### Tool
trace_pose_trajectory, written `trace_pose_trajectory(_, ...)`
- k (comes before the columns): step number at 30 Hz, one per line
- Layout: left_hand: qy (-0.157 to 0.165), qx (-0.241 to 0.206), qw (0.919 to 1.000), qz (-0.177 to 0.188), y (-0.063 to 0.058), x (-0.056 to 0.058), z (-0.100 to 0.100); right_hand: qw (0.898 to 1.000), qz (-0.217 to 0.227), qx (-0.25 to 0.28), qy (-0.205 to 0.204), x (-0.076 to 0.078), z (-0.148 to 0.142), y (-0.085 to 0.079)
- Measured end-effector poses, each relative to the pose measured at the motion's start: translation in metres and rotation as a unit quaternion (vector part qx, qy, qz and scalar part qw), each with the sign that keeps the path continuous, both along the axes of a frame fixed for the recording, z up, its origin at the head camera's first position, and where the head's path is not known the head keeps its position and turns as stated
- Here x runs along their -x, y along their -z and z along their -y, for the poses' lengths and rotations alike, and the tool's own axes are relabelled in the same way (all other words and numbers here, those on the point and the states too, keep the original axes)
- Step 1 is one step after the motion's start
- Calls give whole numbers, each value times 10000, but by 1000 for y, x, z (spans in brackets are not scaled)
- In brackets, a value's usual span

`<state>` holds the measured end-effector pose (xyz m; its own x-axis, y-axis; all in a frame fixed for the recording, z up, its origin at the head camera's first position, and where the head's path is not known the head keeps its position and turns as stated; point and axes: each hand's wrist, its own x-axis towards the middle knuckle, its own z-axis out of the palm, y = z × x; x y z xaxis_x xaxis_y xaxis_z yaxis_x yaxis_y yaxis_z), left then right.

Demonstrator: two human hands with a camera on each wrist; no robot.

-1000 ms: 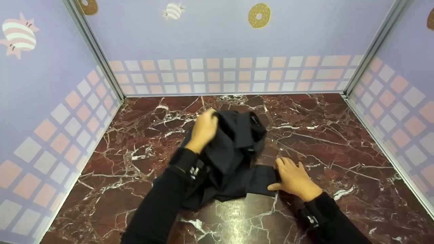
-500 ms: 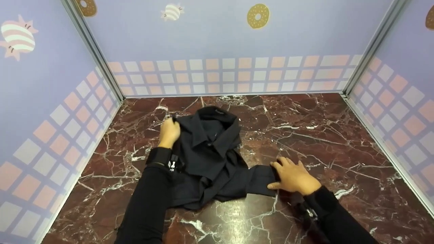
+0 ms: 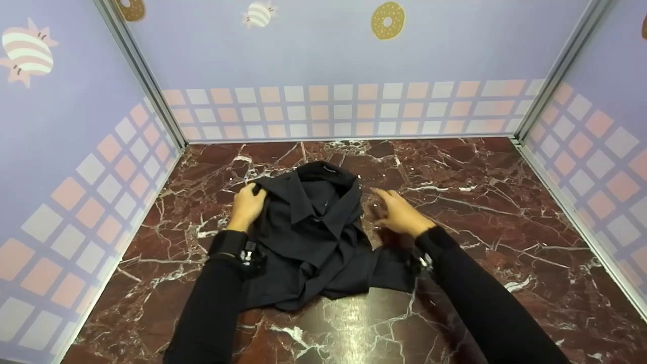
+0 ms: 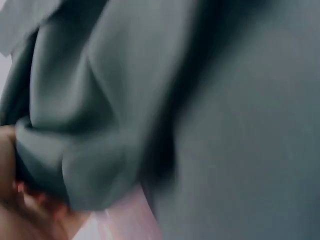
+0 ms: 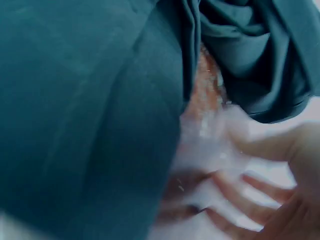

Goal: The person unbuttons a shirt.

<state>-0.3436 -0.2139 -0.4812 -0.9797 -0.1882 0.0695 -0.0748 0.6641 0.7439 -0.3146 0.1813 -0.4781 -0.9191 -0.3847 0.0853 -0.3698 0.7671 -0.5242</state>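
Observation:
A black collared shirt [image 3: 303, 242] lies bunched on the marbled table, its collar [image 3: 323, 202] spread at the far end. At the shirt's left shoulder my left hand [image 3: 246, 205] grips a fold of the cloth. The left wrist view shows fingers [image 4: 30, 210] curled at the gathered fabric [image 4: 90, 165]. My right hand [image 3: 402, 215] hovers just right of the collar, fingers spread and holding nothing. In the right wrist view the extended fingers [image 5: 250, 200] are blurred and apart from the shirt. A sleeve [image 3: 391, 270] stretches out beneath the right wrist.
The dark red marbled tabletop [image 3: 495, 212] is glossy, with white veins. A patterned back wall [image 3: 323, 55] and side panels [image 3: 76, 167] enclose it on the left, right and far side.
My left hand has pulled the shirt's shoulder leftward, opening the collar to view. My right hand has let go of the sleeve end and moved up and left toward the collar.

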Motion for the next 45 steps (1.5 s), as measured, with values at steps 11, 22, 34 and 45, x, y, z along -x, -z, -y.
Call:
trace_pose_trajectory(11,1782,-551,9817,385,-5,-12,24,9859,-220,1627,-337,25,24,6)
trace_pose_trajectory(22,841,-493,9939,-516,-34,-4,2,9501,260,3020,741,40,-13,-49)
trace_pose_trajectory(34,786,46,9914,-1045,-71,2,-13,9800,-246,1848,690,47,-43,-132)
trace_pose_trajectory(45,297,63,9942,-1036,-72,14,-40,9721,-933,825,1986,61,-50,-136)
